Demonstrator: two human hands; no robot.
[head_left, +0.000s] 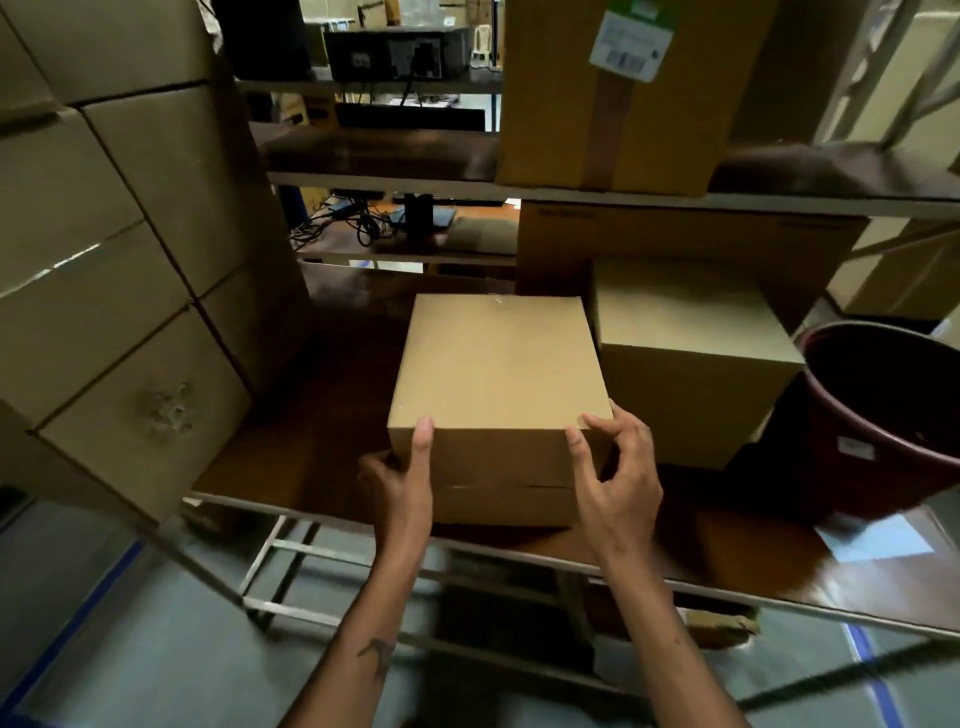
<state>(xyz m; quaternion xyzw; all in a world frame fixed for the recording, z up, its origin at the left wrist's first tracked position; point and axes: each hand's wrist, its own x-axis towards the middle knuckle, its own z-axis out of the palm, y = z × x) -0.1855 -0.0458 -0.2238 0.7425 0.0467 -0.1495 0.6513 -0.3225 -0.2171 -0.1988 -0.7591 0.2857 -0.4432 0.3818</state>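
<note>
A plain brown cardboard box (498, 364) sits on the dark wooden shelf (322, 415) near its front edge. My left hand (400, 483) grips the box's near left corner, thumb lying up the front face and fingers wrapped round the left side. My right hand (618, 467) is at the near right corner with thumb on the front face and fingers curled over the top edge and right side. The box's underside is hidden.
A second cardboard box (696, 374) stands right of it, a larger one (675, 239) behind. A dark red bucket (883, 415) is at the far right. Stacked cartons (119, 260) fill the left. A labelled carton (623, 93) sits on the upper shelf.
</note>
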